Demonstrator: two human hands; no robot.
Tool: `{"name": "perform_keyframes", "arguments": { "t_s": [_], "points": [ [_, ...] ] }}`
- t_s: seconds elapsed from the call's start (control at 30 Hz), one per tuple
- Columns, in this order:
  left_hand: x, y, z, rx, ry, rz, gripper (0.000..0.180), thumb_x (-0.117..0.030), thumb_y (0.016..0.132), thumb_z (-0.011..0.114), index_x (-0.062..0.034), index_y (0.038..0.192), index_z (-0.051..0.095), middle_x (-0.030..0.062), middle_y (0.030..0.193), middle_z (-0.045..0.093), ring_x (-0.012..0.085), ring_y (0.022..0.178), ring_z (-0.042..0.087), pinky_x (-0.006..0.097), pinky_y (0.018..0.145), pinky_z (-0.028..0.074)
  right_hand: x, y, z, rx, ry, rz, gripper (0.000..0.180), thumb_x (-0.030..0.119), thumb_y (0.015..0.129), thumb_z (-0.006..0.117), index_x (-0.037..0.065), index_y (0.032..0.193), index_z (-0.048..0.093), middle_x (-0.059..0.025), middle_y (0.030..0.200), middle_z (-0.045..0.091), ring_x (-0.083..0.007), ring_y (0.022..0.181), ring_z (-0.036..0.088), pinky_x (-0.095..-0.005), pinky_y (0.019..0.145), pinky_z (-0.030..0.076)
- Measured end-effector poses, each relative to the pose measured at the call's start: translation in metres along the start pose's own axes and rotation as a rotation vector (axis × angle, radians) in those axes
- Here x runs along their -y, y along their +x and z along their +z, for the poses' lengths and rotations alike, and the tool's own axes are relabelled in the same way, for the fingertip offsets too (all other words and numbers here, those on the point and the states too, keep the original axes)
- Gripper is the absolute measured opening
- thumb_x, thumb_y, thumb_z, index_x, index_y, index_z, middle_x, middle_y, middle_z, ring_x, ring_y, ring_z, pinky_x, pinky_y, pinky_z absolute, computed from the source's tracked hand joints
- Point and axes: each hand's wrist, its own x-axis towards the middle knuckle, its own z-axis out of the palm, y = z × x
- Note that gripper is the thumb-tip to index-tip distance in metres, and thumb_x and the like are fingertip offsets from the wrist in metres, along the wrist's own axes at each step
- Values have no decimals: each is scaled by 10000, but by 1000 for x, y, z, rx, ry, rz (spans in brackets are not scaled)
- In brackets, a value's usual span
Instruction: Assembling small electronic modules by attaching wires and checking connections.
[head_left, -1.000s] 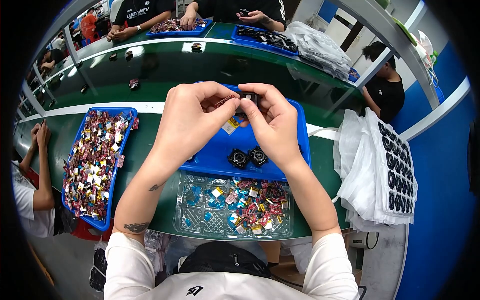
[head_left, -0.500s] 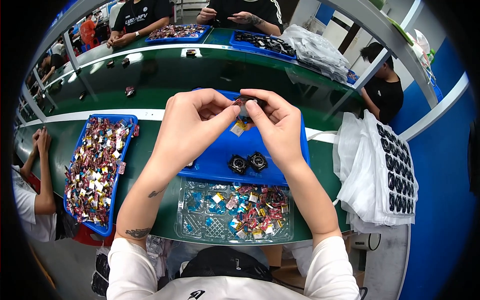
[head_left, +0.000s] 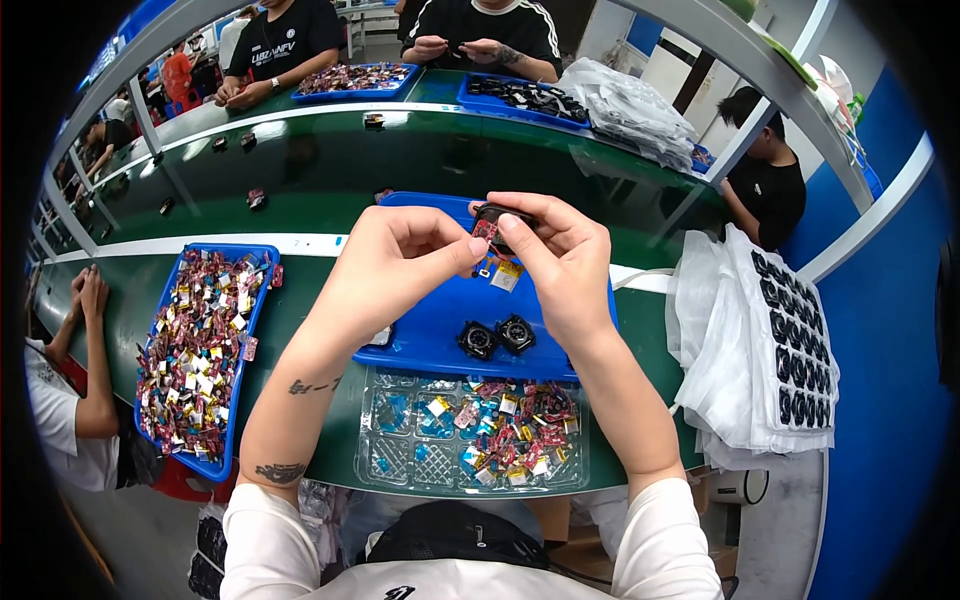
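Above the blue tray, my right hand grips a black watch case between thumb and fingers. A small red circuit board lies against the case's open side. The thumb and fingertips of my left hand pinch at this board's edge. Below the board hangs a silver battery with yellow tape. Two black watch cases with round dials lie side by side in the tray under my hands. My fingers partly hide where board and case meet.
A clear compartmented plastic tray before me holds loose boards with batteries. More boards fill a blue bin at left. White sheets with rows of black parts are stacked at right. Co-workers sit across the green conveyor, which carries several small parts.
The case in my right hand has tilted, so the red board in it shows more. The board and its battery sit slightly further right. Both hands stay together over the tray.
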Motion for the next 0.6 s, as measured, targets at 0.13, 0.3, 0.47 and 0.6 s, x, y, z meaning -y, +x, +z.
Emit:
{"name": "perform_keyframes", "arguments": {
  "t_s": [0.13, 0.3, 0.47, 0.6],
  "points": [
    [0, 1, -1, -29, 13, -13, 162, -133, 838, 685, 27, 811, 678, 37, 731, 657, 64, 707, 600, 196, 652, 470, 0, 0, 1, 9, -4, 14, 209, 35, 881, 597, -19, 1076, 651, -96, 928, 684, -83, 790, 632, -212, 707, 514],
    [8, 3, -3, -78, 75, 2, 150, -128, 830, 694, 21, 830, 679, 21, 737, 654, 45, 678, 578, 186, 608, 455, 2, 2, 3, 8, 92, -8, 218, 34, 876, 604, -24, 1083, 646, -94, 936, 683, -89, 803, 632, -207, 707, 509],
    [4, 3, 1, -48, 46, 43, 143, -121, 830, 699, 22, 827, 683, 20, 743, 657, 39, 672, 574, 181, 595, 448, 4, 0, -3, 4, 31, 34, 187, 13, 869, 576, -43, 1036, 640, -142, 988, 681, -136, 864, 650, -257, 784, 526],
    [6, 1, -1, -14, -5, 47, 146, -122, 836, 695, 24, 835, 682, 36, 760, 668, 45, 681, 584, 187, 605, 457, 3, -2, 2, -6, 16, -28, 169, -42, 837, 556, -47, 981, 644, -142, 971, 681, -124, 836, 643, -260, 752, 533]
  ]
}}
